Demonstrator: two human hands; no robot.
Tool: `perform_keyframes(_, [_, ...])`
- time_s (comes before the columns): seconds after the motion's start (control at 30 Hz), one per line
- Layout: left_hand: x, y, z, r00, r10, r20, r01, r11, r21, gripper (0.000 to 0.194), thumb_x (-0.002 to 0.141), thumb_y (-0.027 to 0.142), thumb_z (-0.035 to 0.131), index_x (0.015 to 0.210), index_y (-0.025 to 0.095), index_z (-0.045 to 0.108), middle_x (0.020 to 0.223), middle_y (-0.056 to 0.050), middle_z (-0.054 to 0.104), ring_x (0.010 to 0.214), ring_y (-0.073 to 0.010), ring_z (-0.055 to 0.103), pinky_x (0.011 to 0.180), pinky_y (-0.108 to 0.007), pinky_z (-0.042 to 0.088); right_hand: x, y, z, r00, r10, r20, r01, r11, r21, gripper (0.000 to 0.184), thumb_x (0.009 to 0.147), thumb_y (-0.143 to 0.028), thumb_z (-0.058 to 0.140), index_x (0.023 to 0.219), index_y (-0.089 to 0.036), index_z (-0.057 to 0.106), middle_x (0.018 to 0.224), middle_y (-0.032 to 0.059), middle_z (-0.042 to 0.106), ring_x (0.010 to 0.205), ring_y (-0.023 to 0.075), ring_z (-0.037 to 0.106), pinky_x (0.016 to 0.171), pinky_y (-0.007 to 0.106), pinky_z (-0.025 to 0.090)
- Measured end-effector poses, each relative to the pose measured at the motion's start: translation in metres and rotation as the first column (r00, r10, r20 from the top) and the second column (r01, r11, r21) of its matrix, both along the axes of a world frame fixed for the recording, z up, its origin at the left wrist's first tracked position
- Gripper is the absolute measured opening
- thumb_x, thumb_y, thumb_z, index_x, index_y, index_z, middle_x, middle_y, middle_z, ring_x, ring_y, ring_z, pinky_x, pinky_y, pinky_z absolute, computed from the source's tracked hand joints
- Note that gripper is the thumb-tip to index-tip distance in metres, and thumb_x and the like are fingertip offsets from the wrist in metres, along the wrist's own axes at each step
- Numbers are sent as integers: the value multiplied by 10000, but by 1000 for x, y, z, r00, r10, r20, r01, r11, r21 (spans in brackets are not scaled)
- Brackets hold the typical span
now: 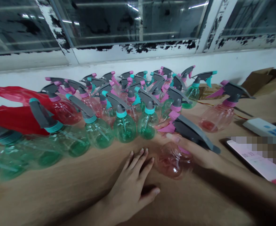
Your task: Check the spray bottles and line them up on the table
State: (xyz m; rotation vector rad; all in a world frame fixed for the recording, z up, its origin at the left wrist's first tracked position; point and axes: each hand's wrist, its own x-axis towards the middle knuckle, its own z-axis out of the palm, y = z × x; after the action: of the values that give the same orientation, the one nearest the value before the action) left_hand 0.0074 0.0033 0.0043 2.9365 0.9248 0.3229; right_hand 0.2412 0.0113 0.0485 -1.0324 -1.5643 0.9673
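My right hand (182, 142) is closed around the neck of a pink spray bottle (172, 161), which has a clear pinkish body and a dark grey trigger head with a pink nozzle and trigger. The bottle tilts, its base close to the table. Palm down, my left hand (136, 175) is spread on the table just left of that bottle, fingers stretched and holding nothing. Beyond it stands a row of green spray bottles (125, 128) with teal collars. Behind them crowd several more pink and green ones. A single pink spray bottle (218, 114) stands apart on the right.
A red plastic bag (17, 106) lies at the left behind the bottles. On the right are a phone (253, 160), a white and blue box (265, 127) and an open cardboard box (265, 81). A white wall with windows (128, 18) bounds the table (81, 194) at the back.
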Motion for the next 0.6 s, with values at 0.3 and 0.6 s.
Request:
perform_keyframes(0.3, [0, 1, -1, 1000, 3, -13, -3, 1000, 6, 632, 913, 533, 504, 1397, 146, 380, 1505, -143, 290, 1390, -297, 239, 1100, -518, 259, 0, 0, 8, 996, -55, 66, 54, 998, 9, 200, 836, -440, 611, 962, -303, 684, 792, -4, 682, 796, 223, 647, 786, 387, 506])
perform_keyframes(0.6, [0, 0, -1, 1000, 4, -9, -4, 1000, 2, 636, 906, 550, 509, 1385, 145, 402, 1492, -145, 318, 1386, -305, 249, 1104, -526, 248, -7, -1, 22, 986, -116, 120, 110, 992, 60, 239, 843, -477, 586, 728, -270, 622, 636, -12, 594, 628, 186, 597, 607, 341, 488])
